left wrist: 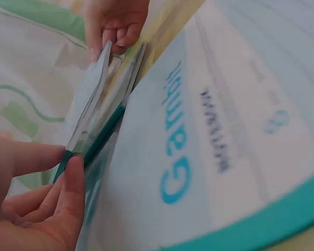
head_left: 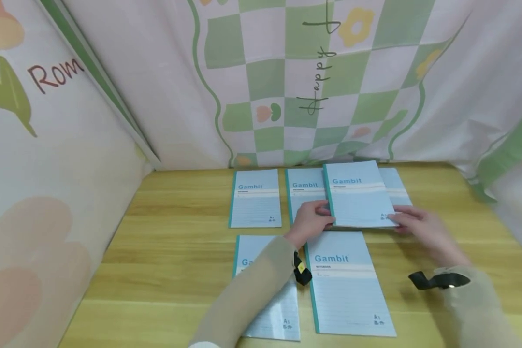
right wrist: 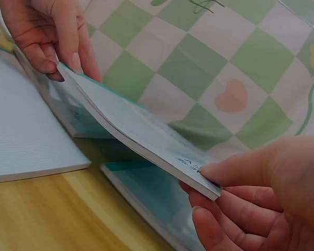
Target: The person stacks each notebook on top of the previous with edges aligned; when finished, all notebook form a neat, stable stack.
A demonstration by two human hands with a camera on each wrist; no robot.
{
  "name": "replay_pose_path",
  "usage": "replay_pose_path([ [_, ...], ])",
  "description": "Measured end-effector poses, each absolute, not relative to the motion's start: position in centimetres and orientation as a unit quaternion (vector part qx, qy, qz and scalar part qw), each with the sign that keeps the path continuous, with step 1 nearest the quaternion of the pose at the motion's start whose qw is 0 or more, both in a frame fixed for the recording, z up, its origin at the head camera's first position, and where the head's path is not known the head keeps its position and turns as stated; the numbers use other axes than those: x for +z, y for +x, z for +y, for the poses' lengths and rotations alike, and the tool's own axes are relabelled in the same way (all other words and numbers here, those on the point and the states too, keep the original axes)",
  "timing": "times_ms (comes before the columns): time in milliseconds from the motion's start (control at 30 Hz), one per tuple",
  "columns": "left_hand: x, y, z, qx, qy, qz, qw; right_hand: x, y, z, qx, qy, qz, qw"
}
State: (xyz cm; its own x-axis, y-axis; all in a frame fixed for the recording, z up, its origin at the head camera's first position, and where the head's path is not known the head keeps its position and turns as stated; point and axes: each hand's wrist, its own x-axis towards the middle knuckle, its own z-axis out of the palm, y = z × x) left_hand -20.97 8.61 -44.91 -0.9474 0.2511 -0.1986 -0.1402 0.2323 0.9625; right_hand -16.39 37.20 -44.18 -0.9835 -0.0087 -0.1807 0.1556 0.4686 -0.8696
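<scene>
A light blue Gambit notebook [head_left: 358, 200] with a teal spine is held up off the table by both hands. My left hand [head_left: 311, 222] pinches its spine-side lower corner between thumb and fingers. At the opposite lower corner, my right hand [head_left: 422, 232] grips it, thumb on the cover and fingers beneath, as the right wrist view shows on the notebook [right wrist: 141, 125]. Below it lie two more notebooks, partly covered: one to the left [head_left: 302, 181] and one to the right [head_left: 397, 186]. Nearer me is another notebook [head_left: 348, 295], lying flat.
One notebook [head_left: 255, 203] lies at the back left of the wooden table [head_left: 165, 251]. Another notebook [head_left: 278, 314] at the front is partly hidden by my left forearm. A patterned curtain [head_left: 265, 77] hangs right behind the table's back edge.
</scene>
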Motion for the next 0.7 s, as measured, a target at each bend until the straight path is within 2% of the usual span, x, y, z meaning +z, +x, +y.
replay_pose_path([
  [333, -42.7, -22.1, 11.1, 0.599, 0.04, 0.782, 0.165, -43.3, -16.9, 39.2, -0.541, 0.083, 0.835, 0.049],
  [700, -43.4, -21.3, 14.5, 0.635, 0.016, 0.757, 0.151, -43.2, -16.4, 40.7, -0.586, 0.13, 0.799, 0.019],
])
